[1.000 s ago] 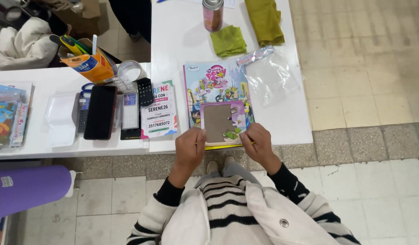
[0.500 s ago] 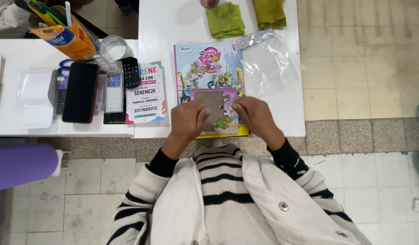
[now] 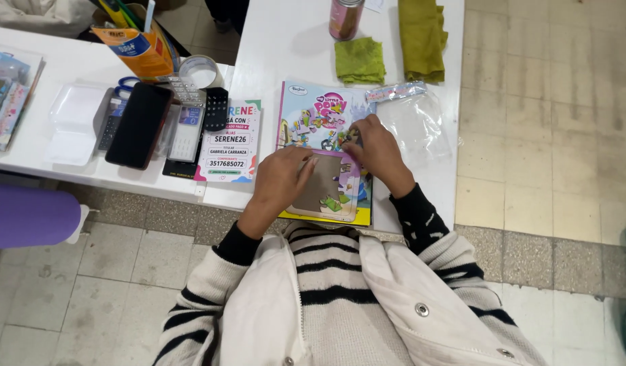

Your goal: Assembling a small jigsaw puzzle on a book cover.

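At the near edge of the white bench (image 3: pixel 272 41), a colourful puzzle book (image 3: pixel 311 116) lies flat; the left hand (image 3: pixel 280 181) rests palm-down on its brown puzzle board (image 3: pixel 321 184), the right hand (image 3: pixel 374 150) pinches a small piece (image 3: pixel 351 135) over the cover. Few pieces look placed, so most work seems left; a clear bag (image 3: pixel 414 122) lies just beside, green cloths (image 3: pixel 360 59) beyond, nothing blocking

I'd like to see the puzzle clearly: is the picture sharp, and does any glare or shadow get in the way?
Head view: even indoor light, mostly sharp; soft shadows under the left hand and right hand; faint sheen on the clear plastic bag; the hands hide part of the colourful puzzle board; table edges lean from the wide lens.
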